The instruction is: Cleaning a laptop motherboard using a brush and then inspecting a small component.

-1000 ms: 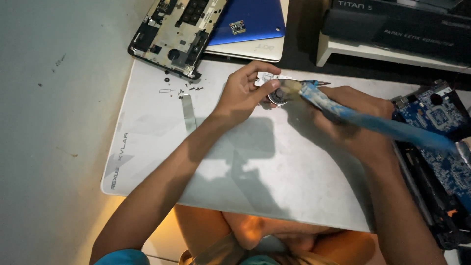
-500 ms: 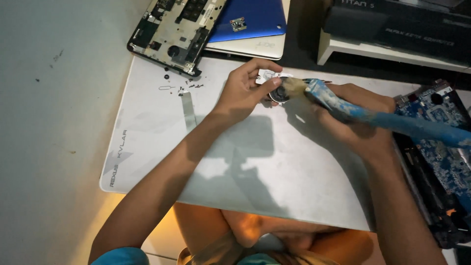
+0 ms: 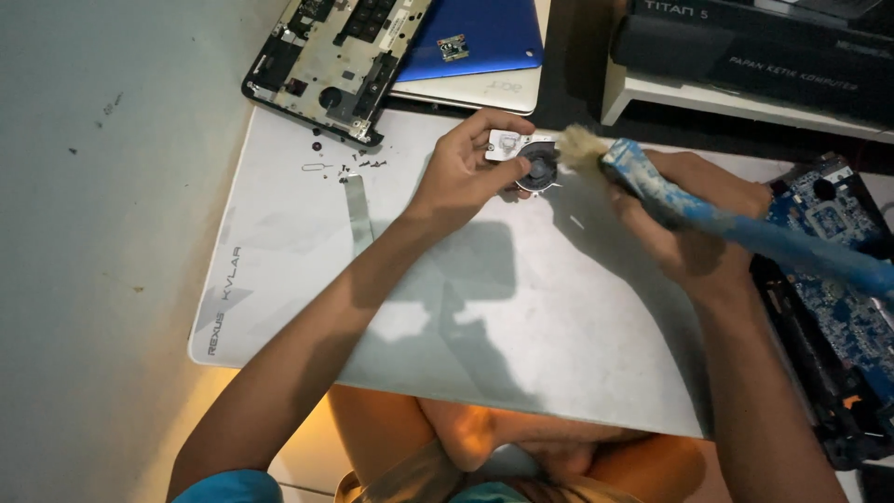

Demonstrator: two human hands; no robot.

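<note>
My left hand grips a small round cooling fan with a metal bracket, holding it just above the white mat. My right hand is closed around a blue-handled paintbrush. The pale bristles of the brush touch the fan's right side. Both hands sit near the mat's far edge.
A stripped laptop chassis lies at the far left, beside a blue laptop lid. Small screws and a thin metal strip rest on the mat. A blue circuit board lies at the right. A dark box sits on a shelf behind.
The brush head has shifted slightly along the fan while my left hand keeps hold of it. The view has drifted a little.
</note>
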